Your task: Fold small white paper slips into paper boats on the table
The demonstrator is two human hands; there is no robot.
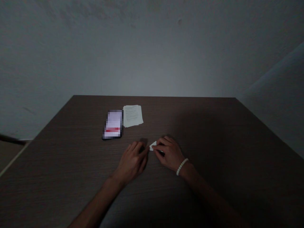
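Observation:
A small piece of folded white paper (152, 146) lies between my two hands, low over the dark table or on it. My right hand (169, 152), with a pale beaded bracelet (182, 167) on the wrist, pinches the paper's right side between thumb and fingers. From the other side, my left hand (133, 160) has its fingers curled and its index fingertip at the paper's left edge. Part of the paper is hidden under the fingertips.
Beyond my left hand a phone (113, 124) lies face up, its lit screen blurred into blocks. Touching or close to its right side is a stack of squarish printed paper sheets (133, 116). The brown wood-grain table (190, 120) ends at a grey wall (152, 57).

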